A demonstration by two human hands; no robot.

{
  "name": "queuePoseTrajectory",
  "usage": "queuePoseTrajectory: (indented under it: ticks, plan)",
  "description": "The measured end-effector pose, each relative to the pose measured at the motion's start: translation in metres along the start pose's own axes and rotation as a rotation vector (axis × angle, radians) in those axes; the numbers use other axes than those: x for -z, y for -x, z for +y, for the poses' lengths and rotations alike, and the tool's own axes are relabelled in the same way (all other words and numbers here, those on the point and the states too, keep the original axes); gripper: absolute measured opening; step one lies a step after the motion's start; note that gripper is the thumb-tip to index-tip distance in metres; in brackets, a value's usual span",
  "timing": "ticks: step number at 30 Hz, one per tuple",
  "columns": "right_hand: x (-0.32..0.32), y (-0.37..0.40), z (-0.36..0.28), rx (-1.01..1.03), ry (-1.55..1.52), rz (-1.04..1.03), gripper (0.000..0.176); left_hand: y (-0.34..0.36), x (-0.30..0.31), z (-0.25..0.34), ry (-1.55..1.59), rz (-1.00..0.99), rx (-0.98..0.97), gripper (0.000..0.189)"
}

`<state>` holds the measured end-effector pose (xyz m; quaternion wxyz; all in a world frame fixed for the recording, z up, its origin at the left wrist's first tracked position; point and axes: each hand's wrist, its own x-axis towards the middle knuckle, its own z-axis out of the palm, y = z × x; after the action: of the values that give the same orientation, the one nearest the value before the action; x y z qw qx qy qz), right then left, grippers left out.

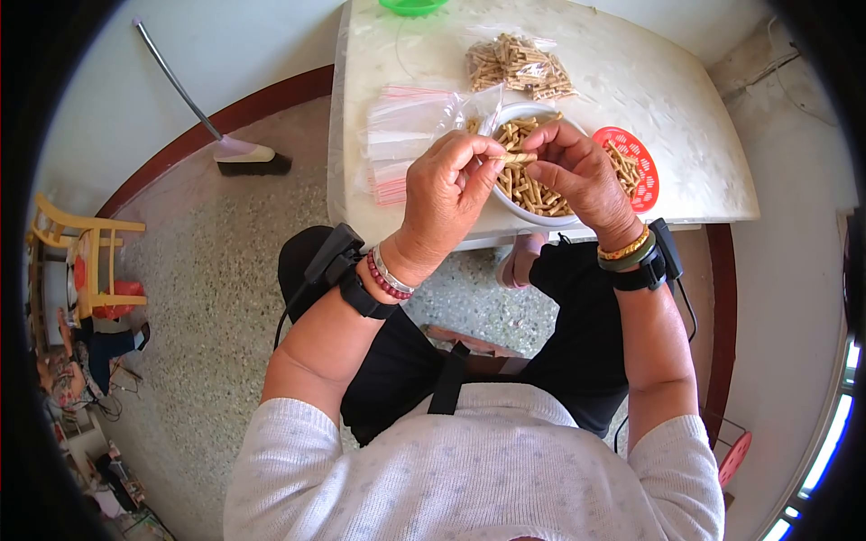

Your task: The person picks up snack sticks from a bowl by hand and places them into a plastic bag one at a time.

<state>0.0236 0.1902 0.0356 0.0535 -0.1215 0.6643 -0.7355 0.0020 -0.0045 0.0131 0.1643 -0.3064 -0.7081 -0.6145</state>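
Between the fingertips of my left hand [448, 194] and my right hand [585, 176] is a short tan stick [516, 158], pinched at both ends. Both hands are over a white bowl [532, 217] full of similar short sticks. Right of the bowl, partly behind my right hand, lies a red perforated tray [645, 171] with more sticks on it. Behind the bowl is a clear bag [519, 68] filled with sticks. A stack of clear zip bags [397, 135] lies left of the bowl, and an upright clear bag [487, 104] leans near the bowl's rim.
The white table [667, 99] has its near edge just in front of my knees. A green container [413, 5] sits at its far edge. A broom [244, 155] stands against the wall at left. Further left are a wooden chair [95, 261] and another person [68, 365].
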Motion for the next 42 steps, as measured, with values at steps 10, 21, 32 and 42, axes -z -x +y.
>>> queuePoseTrajectory:
  ticks: [10,21,32,42]
  plan:
    - [-0.002,-0.001,-0.001,-0.03,0.036,0.036,0.02,0.001,0.0,-0.001,0.02,0.013,-0.029,0.012]
    - [-0.004,-0.002,-0.002,-0.112,0.0,-0.06,0.017,0.004,0.003,-0.009,0.002,0.025,0.002,0.016]
    - [-0.015,-0.02,0.002,0.059,0.115,0.206,0.007,0.006,0.013,-0.012,-0.006,0.115,-0.006,0.013]
    - [-0.032,-0.043,0.002,0.389,0.889,0.408,0.016,0.002,0.017,-0.04,-0.263,0.041,-0.007,0.02]
